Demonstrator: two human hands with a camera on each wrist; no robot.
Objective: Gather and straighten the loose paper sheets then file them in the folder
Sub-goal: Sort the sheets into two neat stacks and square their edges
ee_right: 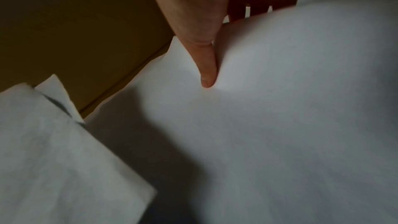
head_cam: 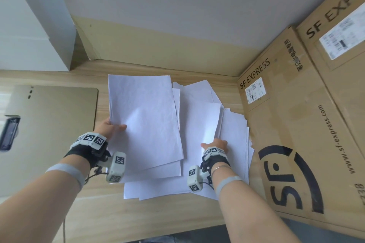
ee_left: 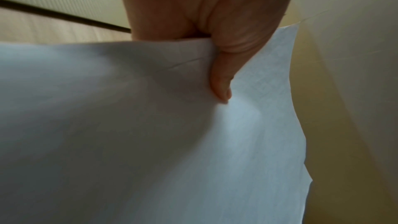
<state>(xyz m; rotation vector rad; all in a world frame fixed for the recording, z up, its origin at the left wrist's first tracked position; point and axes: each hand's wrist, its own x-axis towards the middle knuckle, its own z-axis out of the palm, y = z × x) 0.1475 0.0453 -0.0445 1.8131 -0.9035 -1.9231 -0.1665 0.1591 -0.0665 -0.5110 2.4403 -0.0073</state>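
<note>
Paper sheets (head_cam: 199, 124) half gathered: left hand (head_cam: 110, 127) pinches one sheet (head_cam: 144, 116), right hand (head_cam: 216, 144) pinches another; next, stack them.

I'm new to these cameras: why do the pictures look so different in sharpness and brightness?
Head view: bright, fairly sharp, straight edges bowed by the wide lens. Left wrist view: the white paper sheet is soft and shaded. Right wrist view: dim, blurred, with a dark shadow across the paper.

paper sheets (head_cam: 146, 116): plain white, unprinted | folder (head_cam: 59, 116), left of sheets: flat tan-beige | tabletop (head_cam: 110, 215): pale wood grain | cardboard boxes (head_cam: 296, 124), right of sheets: brown, black "SF EXPRESS" lettering, white labels | wrist straps (head_cam: 92, 140): black, white blocks with black-and-white square codes
</note>
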